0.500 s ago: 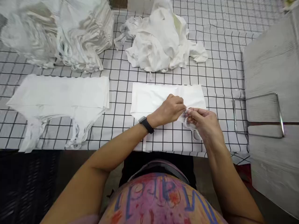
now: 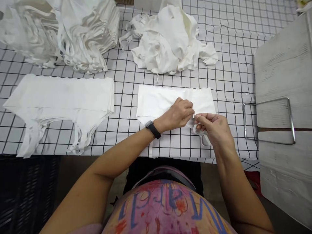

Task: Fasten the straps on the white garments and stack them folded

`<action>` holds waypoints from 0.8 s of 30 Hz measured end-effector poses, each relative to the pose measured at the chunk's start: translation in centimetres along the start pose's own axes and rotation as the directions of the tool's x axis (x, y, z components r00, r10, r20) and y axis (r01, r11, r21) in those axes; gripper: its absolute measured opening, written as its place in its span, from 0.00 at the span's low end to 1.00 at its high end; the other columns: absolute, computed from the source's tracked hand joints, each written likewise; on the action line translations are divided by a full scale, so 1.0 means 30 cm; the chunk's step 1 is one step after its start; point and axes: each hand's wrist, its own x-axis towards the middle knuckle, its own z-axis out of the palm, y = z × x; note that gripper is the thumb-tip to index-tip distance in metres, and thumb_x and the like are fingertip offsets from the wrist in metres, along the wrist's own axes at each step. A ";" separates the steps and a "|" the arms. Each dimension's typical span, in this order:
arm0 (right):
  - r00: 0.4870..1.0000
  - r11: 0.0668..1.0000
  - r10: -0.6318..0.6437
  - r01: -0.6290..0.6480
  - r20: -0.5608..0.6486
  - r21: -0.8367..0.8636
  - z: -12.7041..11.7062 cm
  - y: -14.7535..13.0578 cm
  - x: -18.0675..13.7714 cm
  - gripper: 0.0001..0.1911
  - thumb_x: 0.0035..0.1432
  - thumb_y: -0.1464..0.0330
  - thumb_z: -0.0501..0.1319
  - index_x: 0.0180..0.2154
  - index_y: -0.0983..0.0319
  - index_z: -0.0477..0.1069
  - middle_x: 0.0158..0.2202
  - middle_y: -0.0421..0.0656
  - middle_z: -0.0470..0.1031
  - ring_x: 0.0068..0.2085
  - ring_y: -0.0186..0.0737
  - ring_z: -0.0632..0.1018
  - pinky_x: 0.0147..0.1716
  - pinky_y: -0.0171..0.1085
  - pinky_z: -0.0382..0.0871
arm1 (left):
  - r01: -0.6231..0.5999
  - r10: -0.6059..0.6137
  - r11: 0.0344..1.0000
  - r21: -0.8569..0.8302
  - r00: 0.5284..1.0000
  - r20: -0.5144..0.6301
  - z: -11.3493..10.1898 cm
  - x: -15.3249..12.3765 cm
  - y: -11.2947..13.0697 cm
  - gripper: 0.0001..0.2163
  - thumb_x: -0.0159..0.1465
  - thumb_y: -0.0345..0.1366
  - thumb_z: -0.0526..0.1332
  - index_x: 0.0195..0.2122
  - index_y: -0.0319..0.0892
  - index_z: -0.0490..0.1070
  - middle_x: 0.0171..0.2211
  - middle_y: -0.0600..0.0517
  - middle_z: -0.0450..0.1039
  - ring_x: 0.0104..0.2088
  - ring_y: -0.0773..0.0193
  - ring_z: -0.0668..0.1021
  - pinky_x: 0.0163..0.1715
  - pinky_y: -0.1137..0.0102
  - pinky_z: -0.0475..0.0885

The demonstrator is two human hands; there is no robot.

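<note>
A white strapped garment (image 2: 156,100) lies flat on the checked tablecloth in front of me, its straps toward the table's front edge. My left hand (image 2: 180,112), with a dark watch on the wrist, rests over the garment with its fingers curled in a pinch on a strap. My right hand (image 2: 212,125) is closed just beside it, thumb and fingertips pinching the same white strap (image 2: 205,140), part of which loops down below the fingers. A small pale piece, perhaps a strap ring, shows between the two hands; its detail is too small to tell.
Left of the garment lies a neat stack of similar white garments (image 2: 65,94). Tall piles of white garments (image 2: 90,35) stand at the back left, and a crumpled white heap (image 2: 165,42) behind my work. At the right are a cardboard box (image 2: 285,74) and a metal wire frame (image 2: 269,141).
Both hands keep nearly the same place and grip on the strap. The fingertips have shifted slightly, and the view has moved a little.
</note>
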 end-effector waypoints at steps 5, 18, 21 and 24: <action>1.000 1.000 0.016 -0.016 0.003 0.011 -0.002 0.002 0.008 0.09 0.47 0.66 0.75 0.26 0.65 0.80 0.23 0.42 0.77 0.21 0.29 0.73 0.19 0.28 0.66 | 0.005 -0.005 1.000 0.004 1.000 0.009 -0.003 0.002 0.003 0.12 0.71 0.27 0.55 0.31 0.40 0.73 0.34 0.50 0.73 0.36 0.62 0.72 0.43 0.63 0.64; 1.000 0.996 0.023 -0.022 0.015 -0.083 -0.011 -0.005 0.017 0.09 0.49 0.66 0.72 0.25 0.65 0.79 0.21 0.43 0.76 0.20 0.30 0.73 0.19 0.27 0.68 | -0.100 0.098 0.985 0.142 0.995 0.021 0.001 0.000 0.008 0.15 0.70 0.23 0.53 0.27 0.41 0.69 0.31 0.51 0.74 0.35 0.62 0.70 0.44 0.63 0.65; 0.999 0.996 0.025 -0.028 -0.031 -0.084 0.000 -0.003 0.014 0.08 0.48 0.68 0.71 0.23 0.65 0.78 0.18 0.42 0.74 0.18 0.29 0.71 0.18 0.28 0.66 | -0.164 0.161 0.968 0.187 0.986 0.033 0.002 -0.003 0.015 0.16 0.69 0.21 0.52 0.25 0.41 0.66 0.29 0.51 0.72 0.34 0.63 0.69 0.45 0.63 0.65; 0.995 0.999 0.009 -0.012 -0.103 -0.037 0.020 0.007 0.001 0.07 0.48 0.70 0.70 0.22 0.65 0.77 0.19 0.41 0.74 0.19 0.29 0.71 0.18 0.28 0.66 | -0.194 0.191 0.958 0.211 0.981 0.037 0.002 -0.005 0.020 0.17 0.69 0.20 0.52 0.24 0.42 0.64 0.28 0.52 0.72 0.33 0.63 0.68 0.45 0.63 0.65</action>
